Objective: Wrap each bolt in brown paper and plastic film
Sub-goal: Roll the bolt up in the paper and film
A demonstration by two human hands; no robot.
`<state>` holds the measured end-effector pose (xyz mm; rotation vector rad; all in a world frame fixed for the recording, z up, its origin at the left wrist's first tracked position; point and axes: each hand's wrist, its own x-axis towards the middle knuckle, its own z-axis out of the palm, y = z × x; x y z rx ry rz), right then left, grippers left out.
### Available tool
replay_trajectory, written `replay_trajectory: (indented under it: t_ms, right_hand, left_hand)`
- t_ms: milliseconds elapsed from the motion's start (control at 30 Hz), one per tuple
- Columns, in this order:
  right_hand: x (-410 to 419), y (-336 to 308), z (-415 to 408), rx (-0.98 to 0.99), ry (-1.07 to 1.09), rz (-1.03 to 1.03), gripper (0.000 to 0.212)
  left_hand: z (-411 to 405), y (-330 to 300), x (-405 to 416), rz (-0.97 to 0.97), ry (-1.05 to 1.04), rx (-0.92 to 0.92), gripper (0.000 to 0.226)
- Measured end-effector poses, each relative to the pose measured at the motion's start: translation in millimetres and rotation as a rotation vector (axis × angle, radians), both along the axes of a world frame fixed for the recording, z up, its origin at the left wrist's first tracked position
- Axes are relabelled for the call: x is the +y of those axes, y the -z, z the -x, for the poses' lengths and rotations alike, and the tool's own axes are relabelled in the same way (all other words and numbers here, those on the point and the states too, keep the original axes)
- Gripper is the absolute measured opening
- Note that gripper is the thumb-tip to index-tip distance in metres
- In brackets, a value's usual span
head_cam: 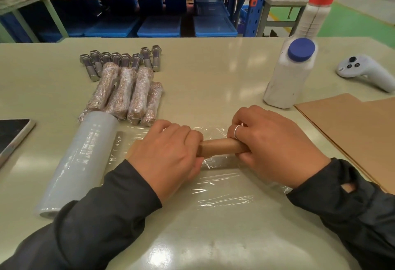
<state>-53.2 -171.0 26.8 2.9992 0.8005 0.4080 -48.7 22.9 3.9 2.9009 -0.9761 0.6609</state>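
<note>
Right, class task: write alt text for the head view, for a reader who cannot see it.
Two hands, left and right, grip a paper-wrapped bolt over plastic film spread on a table. Left of them lies the film roll; behind it are four wrapped bolts and a row of bare bolts. Brown paper sheets lie at right.

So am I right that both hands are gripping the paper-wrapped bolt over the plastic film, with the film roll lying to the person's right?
Not quite: the head view shows the film roll lying to the person's left. The left hand and right hand do grip the paper-wrapped bolt over the plastic film.
</note>
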Motion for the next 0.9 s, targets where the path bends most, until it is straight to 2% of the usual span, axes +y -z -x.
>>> replay_trajectory:
  t_ms: [100,200,300,400,500,567,667,800,900]
  right_hand:
    - [0.1,-1.5,0.6,0.064,-0.041,0.038,0.022]
    - [-4.5,1.1,0.3,0.142,0.006,0.054,0.019]
    - [-4.6,1.5,1.2,0.184,0.011,0.043,0.019]
    - [-3.7,0.4,0.9,0.192,0.014,-0.015,0.018]
    - [-10.9,-6.9,-0.6,0.307,0.027,-0.166,0.013]
    - [-18.3,-14.4,-2.1,0.512,0.078,-0.351,0.015]
    - [-25.4,-18.8,-4.5,0.807,0.191,-0.541,0.013]
    - [-28.9,-17.9,-7.0,0.877,0.295,-0.62,0.012]
    - [-29.1,-17.5,-8.3,0.868,0.343,-0.667,0.009]
  left_hand:
    - [-0.1,-1.1,-1.1,-0.014,0.013,0.006,0.035]
    - [0.0,0.6,-0.4,-0.034,0.038,-0.006,0.026]
    - [-0.1,1.2,0.8,-0.013,0.042,0.025,0.033]
    - [2.0,1.4,-1.4,0.019,0.033,-0.039,0.012]
    - [2.4,-0.2,0.1,0.027,0.009,-0.093,0.009]
    - [0.7,-0.1,2.5,0.019,-0.004,-0.124,0.005]
    - [1.1,0.5,2.6,-0.009,0.005,-0.121,0.014]
    - [5.6,2.9,-1.6,-0.008,0.052,-0.109,0.006]
    - [6.4,1.6,-2.6,0.022,0.061,-0.079,0.02]
